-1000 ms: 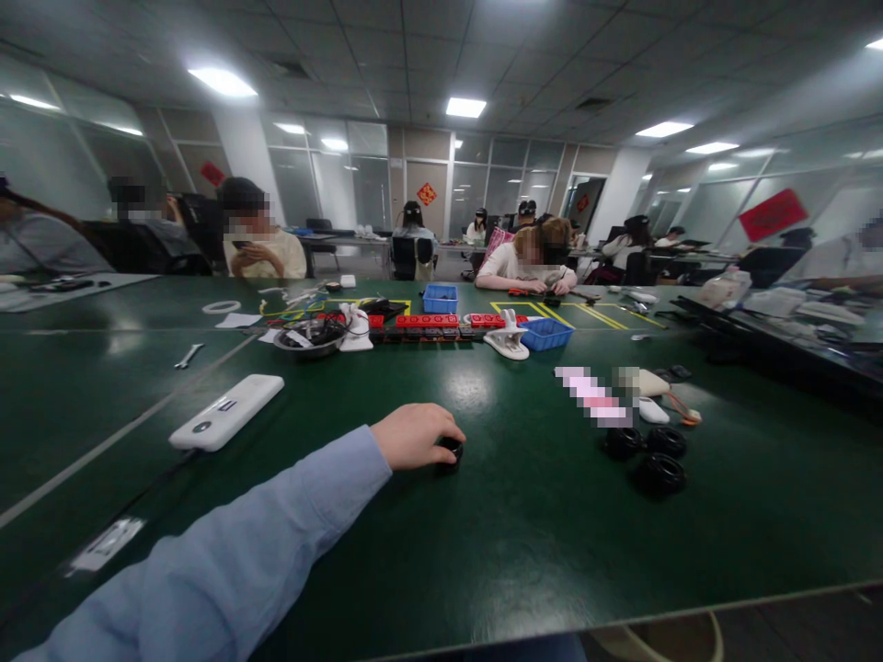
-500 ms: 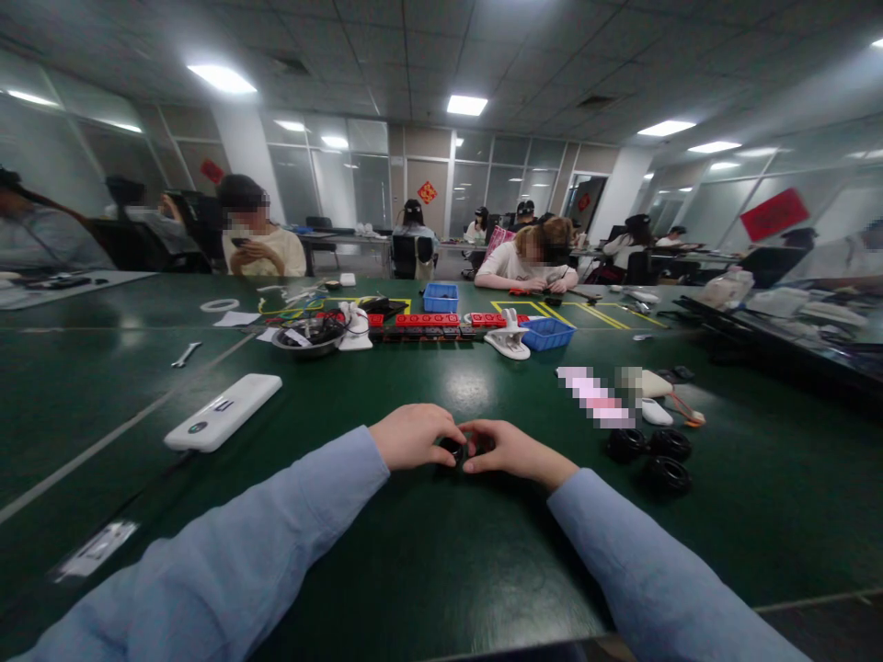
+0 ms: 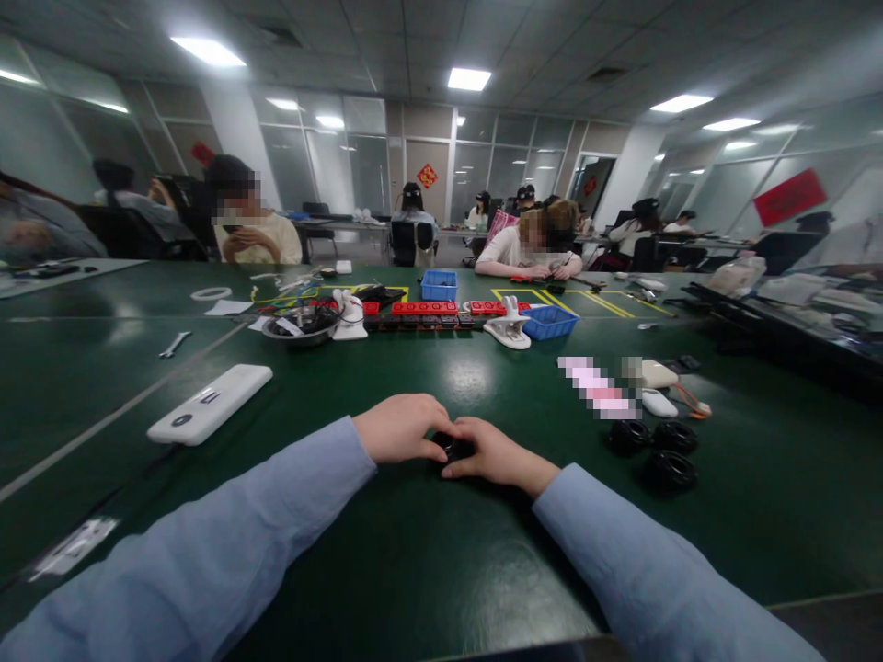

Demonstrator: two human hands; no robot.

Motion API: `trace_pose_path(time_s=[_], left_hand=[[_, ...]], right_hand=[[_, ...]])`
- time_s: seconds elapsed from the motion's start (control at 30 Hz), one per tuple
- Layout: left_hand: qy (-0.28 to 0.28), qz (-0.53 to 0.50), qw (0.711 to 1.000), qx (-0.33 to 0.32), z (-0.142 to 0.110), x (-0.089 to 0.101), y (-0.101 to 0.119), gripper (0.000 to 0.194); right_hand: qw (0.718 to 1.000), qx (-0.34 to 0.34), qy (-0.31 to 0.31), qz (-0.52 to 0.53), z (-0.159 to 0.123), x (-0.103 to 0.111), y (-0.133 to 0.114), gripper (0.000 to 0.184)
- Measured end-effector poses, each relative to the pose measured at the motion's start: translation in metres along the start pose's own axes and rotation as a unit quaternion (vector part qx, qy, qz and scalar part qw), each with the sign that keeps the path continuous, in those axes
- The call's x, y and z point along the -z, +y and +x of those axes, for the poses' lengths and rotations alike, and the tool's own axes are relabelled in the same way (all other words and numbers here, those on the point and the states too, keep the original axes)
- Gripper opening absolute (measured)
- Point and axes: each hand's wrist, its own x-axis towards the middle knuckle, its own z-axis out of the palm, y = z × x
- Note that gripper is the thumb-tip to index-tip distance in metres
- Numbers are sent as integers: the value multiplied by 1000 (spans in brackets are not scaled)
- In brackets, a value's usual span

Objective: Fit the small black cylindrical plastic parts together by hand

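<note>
My left hand (image 3: 398,428) and my right hand (image 3: 491,453) meet on the green table (image 3: 428,552), both curled around a small black round part (image 3: 452,448) that is mostly hidden between the fingers. Both arms wear light blue sleeves. To the right of my right hand lie three black rubber rings (image 3: 655,450) in a cluster.
A white flat device (image 3: 211,416) lies to the left. Farther back are a metal bowl (image 3: 298,329), a row of red parts (image 3: 424,309), two blue bins (image 3: 548,322), a white clip (image 3: 509,333) and a wrench (image 3: 172,345). Other people sit across the table.
My right hand came into view and joined my left hand on the black part. Both hands have since closed in tighter, and the view has tilted slightly.
</note>
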Motion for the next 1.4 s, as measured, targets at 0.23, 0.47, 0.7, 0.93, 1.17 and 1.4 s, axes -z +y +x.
trace_pose_path(time_s=[0.23,0.47,0.7,0.93,1.17,1.4], left_hand=[[-14,14,1000,-9,-1,2,-1,42],[-10,18,1000,22,1,1,3,41],[7,35,999,36,1,1,6,37],[32,113,989,90,1,-2,20,35],[72,201,955,205,3,-11,44,70],[74,168,948,259,0,-1,32,75]], right_hand=[[1000,-7,-13,-19,-2,2,-3,45],[1000,-6,-7,-12,-3,0,-3,38],[1000,-5,0,-9,-3,-1,-1,35],[1000,-6,1,-15,-2,-2,0,33],[998,13,19,-54,-1,-4,-1,27],[998,-9,21,-50,-4,-3,-3,33]])
